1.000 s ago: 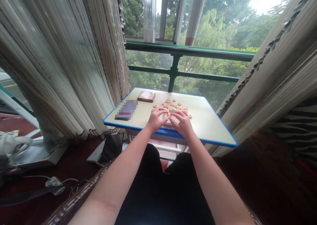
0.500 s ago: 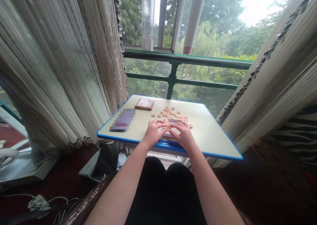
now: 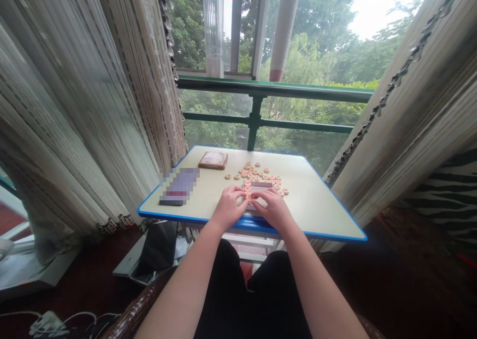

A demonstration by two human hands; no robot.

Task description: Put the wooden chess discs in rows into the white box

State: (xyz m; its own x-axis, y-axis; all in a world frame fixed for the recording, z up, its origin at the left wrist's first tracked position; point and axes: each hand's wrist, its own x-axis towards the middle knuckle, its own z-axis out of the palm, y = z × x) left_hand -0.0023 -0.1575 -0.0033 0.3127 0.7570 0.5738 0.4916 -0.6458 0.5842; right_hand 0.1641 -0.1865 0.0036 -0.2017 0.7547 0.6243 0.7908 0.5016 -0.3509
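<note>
Head view. Your left hand [image 3: 231,207] and right hand [image 3: 272,209] sit over the near middle of the desk [image 3: 316,207], fingers curved and fingertips converging on one round wooden piece [image 3: 249,197]. Neither hand is flat open. The right fingertips are at the piece and the left fingertips just beside it; you cannot tell from this view whether either hand grips it.

That piece lies at the near end of a flat pinkish tray [image 3: 258,185], which your hands partly cover. The other pieces [image 3: 253,172] sit in a loose cluster beyond and around the tray, some touching one another and a few scattered at the edges.

To the left on the desk are a brown wooden box [image 3: 212,160] and a pixelated, unreadable flat object [image 3: 179,186], both apart from your hands.

Curtains [image 3: 93,105] hang on the left and another curtain [image 3: 402,130] on the right, framing the desk. A green railing [image 3: 257,88] runs beyond its far edge. Below the desk's left corner, a dark tablet [image 3: 158,247] leans near your wicker chair arm [image 3: 130,314].
</note>
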